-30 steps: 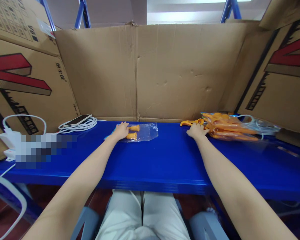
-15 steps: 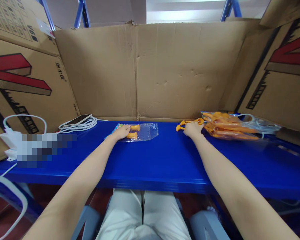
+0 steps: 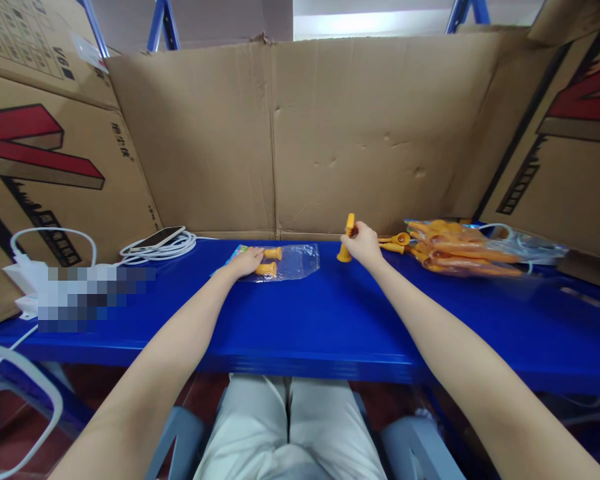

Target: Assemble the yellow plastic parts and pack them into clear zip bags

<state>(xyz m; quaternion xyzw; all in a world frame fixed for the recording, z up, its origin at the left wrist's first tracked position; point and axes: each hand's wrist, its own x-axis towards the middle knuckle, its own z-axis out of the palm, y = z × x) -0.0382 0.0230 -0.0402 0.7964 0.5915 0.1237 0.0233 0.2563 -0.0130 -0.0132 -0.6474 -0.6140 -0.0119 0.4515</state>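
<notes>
On the blue table, my left hand [image 3: 247, 262] lies flat over one end of a clear plastic bag [image 3: 300, 260]. Two orange flared pieces [image 3: 267, 269] show at its fingertips, and a printed coloured strip of the bag peeks out beside it. My right hand [image 3: 364, 243] is closed around an orange plastic piece with a flared end [image 3: 344, 253], held nearly upright above the table. The piece's middle is hidden by the fingers. Just right of that hand, a pair of similar orange pieces [image 3: 399, 239] lies on the table.
Several more orange pieces fill clear bags [image 3: 460, 248] at the right. A phone [image 3: 161, 237] rests on a coiled white cable [image 3: 177, 250] at the left, near a white power strip [image 3: 23, 283]. Cardboard walls [image 3: 360, 133] enclose the back and sides of the blue table [image 3: 300, 320].
My right hand has moved left and lifted one orange piece, turning it nearly upright. The other pieces there stayed on the table. My left hand has kept its place on the bag.
</notes>
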